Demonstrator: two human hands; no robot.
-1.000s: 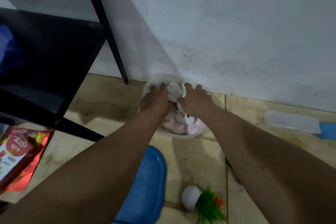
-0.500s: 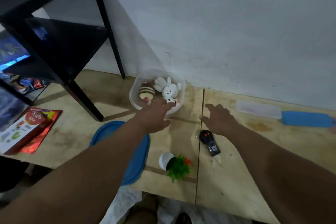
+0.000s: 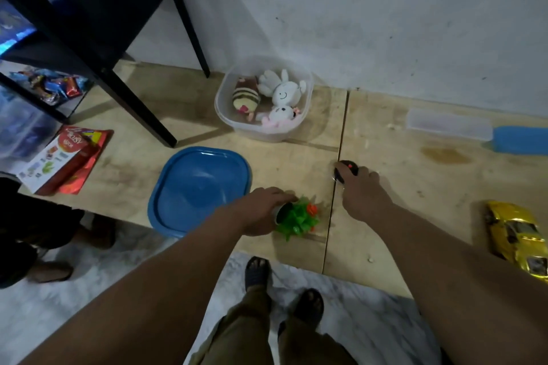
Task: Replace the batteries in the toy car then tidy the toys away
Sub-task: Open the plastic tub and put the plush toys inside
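A clear plastic tub [image 3: 225, 111] near the wall holds a striped plush [image 3: 245, 97] and two white plush toys [image 3: 283, 93]. Its blue lid [image 3: 195, 187] lies on the wooden table in front of it. My left hand [image 3: 264, 210] grips the white pot of a small green toy plant [image 3: 296, 221] lying on its side. My right hand [image 3: 363, 194] closes over a black remote control [image 3: 347, 170] with red buttons. A yellow toy car [image 3: 516, 235] sits at the table's right edge, apart from both hands.
A black shelf frame [image 3: 139, 107] stands at the left, with a red snack packet [image 3: 63, 157] beside its leg. A clear narrow box [image 3: 447, 124] and a blue lid [image 3: 522, 139] lie far right by the wall. My feet [image 3: 281, 290] stand below the table's front edge.
Both hands left the tub and drew back toward me. The left now grips the toy plant's pot and the right has closed on the remote. The view pulled back.
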